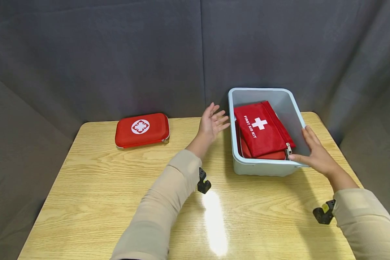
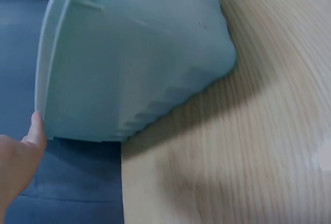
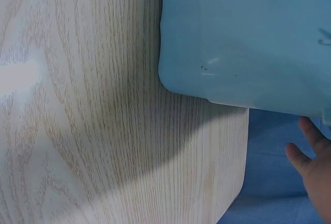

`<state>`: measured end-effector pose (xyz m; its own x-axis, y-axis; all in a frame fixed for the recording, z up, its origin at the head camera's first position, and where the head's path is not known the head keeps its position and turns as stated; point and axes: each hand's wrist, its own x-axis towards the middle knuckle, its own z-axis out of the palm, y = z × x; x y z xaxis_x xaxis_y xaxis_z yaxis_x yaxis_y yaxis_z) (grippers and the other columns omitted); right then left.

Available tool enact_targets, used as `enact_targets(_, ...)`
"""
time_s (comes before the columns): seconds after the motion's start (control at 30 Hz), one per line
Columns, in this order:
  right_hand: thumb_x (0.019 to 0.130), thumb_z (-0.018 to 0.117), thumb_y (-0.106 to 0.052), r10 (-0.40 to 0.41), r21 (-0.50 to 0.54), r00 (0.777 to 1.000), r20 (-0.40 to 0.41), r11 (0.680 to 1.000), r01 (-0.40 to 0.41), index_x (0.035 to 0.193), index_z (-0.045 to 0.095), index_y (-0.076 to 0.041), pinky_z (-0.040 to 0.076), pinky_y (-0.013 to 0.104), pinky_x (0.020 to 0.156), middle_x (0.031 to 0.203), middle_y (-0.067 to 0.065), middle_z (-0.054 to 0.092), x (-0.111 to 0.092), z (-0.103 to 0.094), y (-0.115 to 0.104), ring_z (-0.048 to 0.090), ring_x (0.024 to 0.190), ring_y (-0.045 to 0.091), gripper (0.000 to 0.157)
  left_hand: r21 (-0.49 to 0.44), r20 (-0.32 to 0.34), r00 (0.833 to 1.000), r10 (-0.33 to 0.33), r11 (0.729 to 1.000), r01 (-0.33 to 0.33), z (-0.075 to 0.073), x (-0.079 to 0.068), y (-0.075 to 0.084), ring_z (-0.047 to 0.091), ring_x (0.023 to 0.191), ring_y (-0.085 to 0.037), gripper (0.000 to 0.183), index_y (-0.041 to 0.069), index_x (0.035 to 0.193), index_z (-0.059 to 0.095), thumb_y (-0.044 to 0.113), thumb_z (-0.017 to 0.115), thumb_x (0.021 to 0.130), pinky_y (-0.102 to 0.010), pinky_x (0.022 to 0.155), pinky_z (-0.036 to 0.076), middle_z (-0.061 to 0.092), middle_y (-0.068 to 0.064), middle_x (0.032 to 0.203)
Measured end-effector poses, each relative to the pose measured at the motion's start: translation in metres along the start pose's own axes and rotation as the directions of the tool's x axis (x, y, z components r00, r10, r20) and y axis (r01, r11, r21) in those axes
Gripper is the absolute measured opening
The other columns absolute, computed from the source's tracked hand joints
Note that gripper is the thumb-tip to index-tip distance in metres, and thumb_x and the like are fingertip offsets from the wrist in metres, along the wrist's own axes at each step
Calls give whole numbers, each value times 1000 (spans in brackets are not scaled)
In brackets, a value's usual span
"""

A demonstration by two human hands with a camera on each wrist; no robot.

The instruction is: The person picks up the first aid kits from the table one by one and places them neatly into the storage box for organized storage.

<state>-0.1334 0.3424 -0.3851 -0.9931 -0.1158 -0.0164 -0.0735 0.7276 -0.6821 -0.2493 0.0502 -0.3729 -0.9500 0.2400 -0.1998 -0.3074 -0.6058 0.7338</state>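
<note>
A pale grey-blue plastic bin (image 1: 266, 169) stands on the right half of the table. Inside it, a red first aid kit pouch (image 1: 263, 131) with a white cross lies tilted over another red item (image 1: 273, 156), mostly hidden. My left hand (image 1: 212, 122) is beside the bin's left wall, palm up and fingers spread; whether it touches the rim is unclear. At the near right corner, my right hand (image 1: 316, 155) rests on the bin with fingers spread, thumb over the front rim near the pouch's zipper pull. In the right wrist view, straight fingers (image 3: 313, 133) reach the bin's side.
A red zippered hard case (image 1: 143, 130) with a white round cross emblem lies at the back left of the wooden table (image 1: 100, 202). Dark grey curtains (image 1: 133, 57) hang behind the table and at both sides.
</note>
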Motion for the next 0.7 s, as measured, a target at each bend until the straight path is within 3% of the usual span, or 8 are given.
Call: enact_targets(0.7, 72, 67, -24, -54, -35, 999, -8, 998, 54, 136, -2, -1, 10, 65, 88, 141, 16, -10, 0, 0, 2, -7, 125, 38, 97, 20, -89, 995, -42, 999, 43, -54, -13, 8, 29, 117, -42, 59, 4, 131, 26, 42, 36, 88, -50, 92, 27, 28, -23, 133)
